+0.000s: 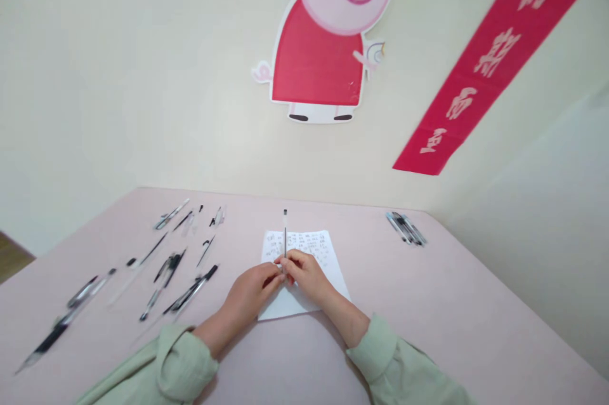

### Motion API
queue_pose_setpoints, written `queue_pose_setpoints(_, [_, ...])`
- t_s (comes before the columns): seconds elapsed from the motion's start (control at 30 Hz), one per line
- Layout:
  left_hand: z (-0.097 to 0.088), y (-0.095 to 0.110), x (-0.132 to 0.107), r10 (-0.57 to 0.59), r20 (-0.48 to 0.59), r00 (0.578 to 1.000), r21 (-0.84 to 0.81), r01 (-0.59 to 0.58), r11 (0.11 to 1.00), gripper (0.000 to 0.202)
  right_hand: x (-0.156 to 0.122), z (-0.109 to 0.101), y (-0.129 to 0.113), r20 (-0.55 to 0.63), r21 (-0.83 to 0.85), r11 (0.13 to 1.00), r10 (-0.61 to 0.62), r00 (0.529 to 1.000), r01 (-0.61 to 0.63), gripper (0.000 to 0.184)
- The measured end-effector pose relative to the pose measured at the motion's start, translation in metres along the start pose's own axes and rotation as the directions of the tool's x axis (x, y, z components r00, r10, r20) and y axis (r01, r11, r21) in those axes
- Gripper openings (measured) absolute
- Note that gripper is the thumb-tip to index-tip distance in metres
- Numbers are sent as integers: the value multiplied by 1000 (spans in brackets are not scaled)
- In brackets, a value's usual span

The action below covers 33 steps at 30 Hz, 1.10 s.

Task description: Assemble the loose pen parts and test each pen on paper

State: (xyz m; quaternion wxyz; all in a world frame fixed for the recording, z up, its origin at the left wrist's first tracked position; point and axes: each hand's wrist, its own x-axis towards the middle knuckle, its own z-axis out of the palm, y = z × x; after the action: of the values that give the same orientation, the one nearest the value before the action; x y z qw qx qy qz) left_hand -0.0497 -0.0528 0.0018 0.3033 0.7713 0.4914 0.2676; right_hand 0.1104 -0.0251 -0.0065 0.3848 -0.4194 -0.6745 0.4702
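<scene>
Both my hands meet over a white sheet of paper with scribbles on it, lying on the pink table. My right hand pinches the lower end of a thin pen refill that points away from me. My left hand is closed at the same lower end, fingertips touching the right hand's. What the left fingers grip is too small to make out.
Several pens and pen parts lie scattered on the table's left half. A small bundle of pens lies at the far right. A cartoon pig cutout and a red banner hang on the wall behind.
</scene>
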Motion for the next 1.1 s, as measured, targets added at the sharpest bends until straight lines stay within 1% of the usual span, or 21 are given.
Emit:
queue_pose_setpoints(0.07, [-1, 0, 1, -8, -5, 1000, 10, 8, 1000, 31, 3, -10, 5, -32, -31, 1000, 1, 999, -2, 28])
queue_pose_setpoints(0.13, [-2, 1, 1, -12, -4, 1000, 7, 12, 1000, 32, 7, -31, 13, -109, -78, 997, -3, 994, -5, 26])
queue_pose_setpoints(0.2, [-3, 1, 0, -10, 1, 1000, -6, 10, 1000, 32, 9, -63, 22, -201, -164, 986, -16, 979, -18, 20])
queue_pose_setpoints(0.23, [-3, 1, 0, -11, 3, 1000, -12, 11, 1000, 32, 8, -84, 27, -254, -236, 971, -35, 967, -27, 17])
queue_pose_setpoints(0.27, [-3, 1, 0, -15, 3, 1000, -14, 15, 1000, 33, 6, -106, 30, -321, -357, 932, -62, 945, -60, 16])
queue_pose_setpoints(0.3, [-3, 1, 0, -22, 4, 1000, -13, 22, 1000, 33, 2, -129, 32, -380, -525, 838, -77, 922, -147, 17])
queue_pose_setpoints(0.33, [-3, 1, 0, -31, 8, 1000, -11, 31, 999, 33, -4, -153, 34, -436, -678, 682, -71, 897, -275, 18])
queue_pose_setpoints(0.37, [-2, 1, 0, -39, 13, 999, -8, 39, 999, 34, -10, -176, 34, -483, -710, 610, -61, 873, -350, 19])
queue_pose_setpoints(0.43, [-2, 0, 0, -48, 27, 998, -6, 48, 999, 34, -25, -218, 32, -563, -721, 513, -43, 825, -465, 23])
queue_pose_setpoints(0.47, [-2, -1, 0, -49, 34, 998, -7, 50, 999, 34, -33, -236, 31, -599, -718, 463, -31, 800, -520, 23])
queue_pose_setpoints(0.5, [-2, -1, 0, -48, 38, 998, -8, 49, 999, 33, -40, -252, 31, -632, -711, 412, -20, 775, -570, 24])
queue_pose_setpoints(0.57, [-2, -3, 1, -43, 42, 998, -8, 44, 999, 33, -50, -274, 31, -682, -693, 315, 5, 732, -648, 27])
queue_pose_setpoints(0.67, [-1, -4, 1, -38, 46, 998, -8, 38, 999, 34, -54, -291, 36, -719, -675, 196, 42, 694, -711, 24])
queue_pose_setpoints(0.8, [-1, -3, 2, -44, 56, 997, -10, 45, 999, 36, -49, -296, 44, -721, -683, 97, 67, 689, -724, 22])
queue_pose_setpoints(0.87, [-2, -3, 3, -50, 60, 997, -10, 51, 999, 36, -47, -296, 46, -722, -686, 67, 67, 689, -725, 22])
queue_pose_setpoints(0.97, [-2, -3, 3, -53, 67, 996, -9, 53, 999, 36, -47, -296, 48, -735, -675, 34, 58, 676, -737, 23])
queue_pose_setpoints(1.1, [0, -5, 3, -43, 66, 997, -7, 43, 999, 35, -48, -294, 47, -747, -664, 18, 43, 664, -748, 23])
